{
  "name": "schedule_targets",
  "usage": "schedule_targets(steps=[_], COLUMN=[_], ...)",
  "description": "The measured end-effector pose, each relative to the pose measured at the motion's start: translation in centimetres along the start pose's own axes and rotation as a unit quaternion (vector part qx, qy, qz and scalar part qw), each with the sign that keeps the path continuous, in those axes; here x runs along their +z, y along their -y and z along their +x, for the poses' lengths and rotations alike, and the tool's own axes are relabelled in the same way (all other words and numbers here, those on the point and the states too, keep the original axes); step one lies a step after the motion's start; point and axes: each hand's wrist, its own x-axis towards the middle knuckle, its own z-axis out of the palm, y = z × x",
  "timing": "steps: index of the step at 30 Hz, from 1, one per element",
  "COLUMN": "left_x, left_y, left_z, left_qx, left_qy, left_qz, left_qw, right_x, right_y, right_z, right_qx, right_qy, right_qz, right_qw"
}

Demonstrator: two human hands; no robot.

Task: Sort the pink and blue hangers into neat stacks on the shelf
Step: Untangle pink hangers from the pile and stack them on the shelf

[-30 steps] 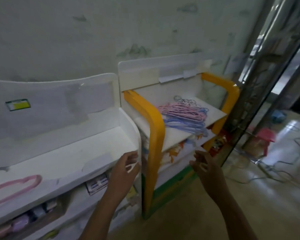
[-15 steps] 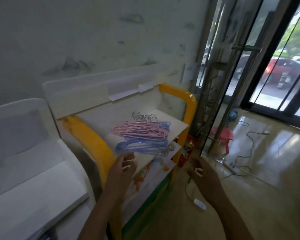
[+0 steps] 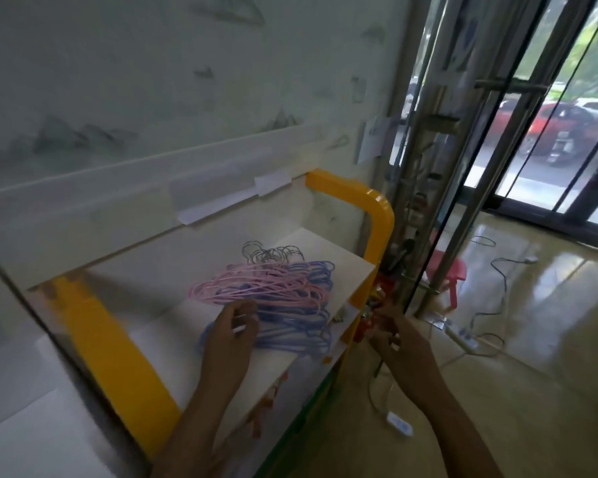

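A tangled heap of hangers lies on the white shelf (image 3: pixel 194 326) of a yellow-framed stand. The pink hangers (image 3: pixel 256 288) sit on top, the blue hangers (image 3: pixel 290 332) lie beneath and to the right, and the metal hooks (image 3: pixel 271 253) point to the back. My left hand (image 3: pixel 230 339) hovers over the near left edge of the heap, fingers loosely curled, holding nothing. My right hand (image 3: pixel 394 343) hangs in the air just past the shelf's right front corner, fingers relaxed and empty.
The yellow frame (image 3: pixel 377 215) bounds the shelf at both sides. A second white shelf (image 3: pixel 32 426) stands to the left. Metal poles and a glass door (image 3: pixel 497 150) rise close on the right, with a pink stool (image 3: pixel 447 270) and cables with a power strip (image 3: pixel 463 336) on the floor.
The view has swung right and closer to the yellow stand. Both hands have moved forward: the left now reaches the heap's edge, the right nears the shelf's right corner.
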Motion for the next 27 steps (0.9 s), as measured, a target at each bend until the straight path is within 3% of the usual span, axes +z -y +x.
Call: schedule_targets(steps=[4, 14, 27], left_x=[0.7, 1.4, 0.0], left_y=[0.9, 2.8, 5.8], left_z=[2.2, 7.6, 8.5], left_qx=[-0.017, -0.062, -0.162], left_qy=[-0.037, -0.169, -0.302], left_qz=[0.009, 0.011, 0.104], left_qw=[0.999, 0.984, 0.934], right_x=[1.6, 4.9, 10.2], right_y=[-1.1, -1.7, -1.4], right_z=[4.3, 16.5, 24.3], right_qx=[0.027, -0.057, -0.091], right_qy=[0.046, 0.151, 0.263], right_qz=[0.039, 0.017, 0.059], right_qw=[0.998, 0.987, 0.959])
